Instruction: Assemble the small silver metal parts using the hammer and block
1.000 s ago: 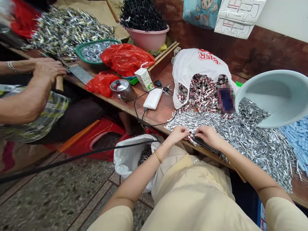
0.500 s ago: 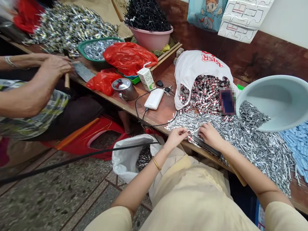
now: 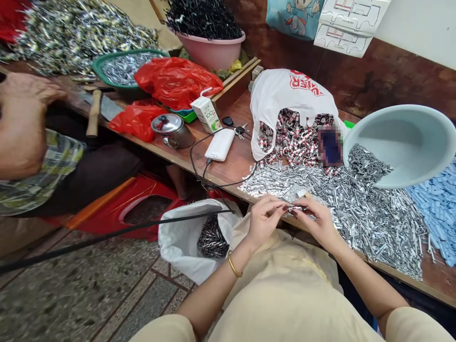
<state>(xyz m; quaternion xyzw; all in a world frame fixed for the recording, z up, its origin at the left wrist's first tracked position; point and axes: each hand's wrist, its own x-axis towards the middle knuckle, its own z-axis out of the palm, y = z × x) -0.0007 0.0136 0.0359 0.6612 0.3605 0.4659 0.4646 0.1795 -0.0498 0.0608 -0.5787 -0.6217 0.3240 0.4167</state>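
Note:
At the table's front edge, my left hand [image 3: 266,219] and my right hand [image 3: 316,222] meet with fingertips closed in a pinch. Between them they hold a small metal piece [image 3: 291,208], silvery with dark ends; its exact kind is too small to make out. Part of it is hidden by the fingers. Just beyond my right fingers a small whitish object [image 3: 303,193] shows. Loose silvery metal strips [image 3: 342,204] lie spread right behind and beside my hands. Farther back, a white plastic bag [image 3: 295,85] lies open with red-and-silver metal parts [image 3: 294,137] spilling out.
A grey-blue basin [image 3: 416,142] lies tipped on the strips, beside light-blue pieces [image 3: 436,204]. A white power bank [image 3: 220,145], keys [image 3: 235,127], a drink carton [image 3: 205,114] and a steel mug [image 3: 173,130] stand leftward. Below, a white sack [image 3: 178,242] holds dark metal parts. A co-worker's arm [image 3: 21,123] is at left.
My hands have come together, and the small metal piece is now between both sets of fingertips. The dark bar seen by my right hand is mostly hidden. The co-worker's arms have shifted left.

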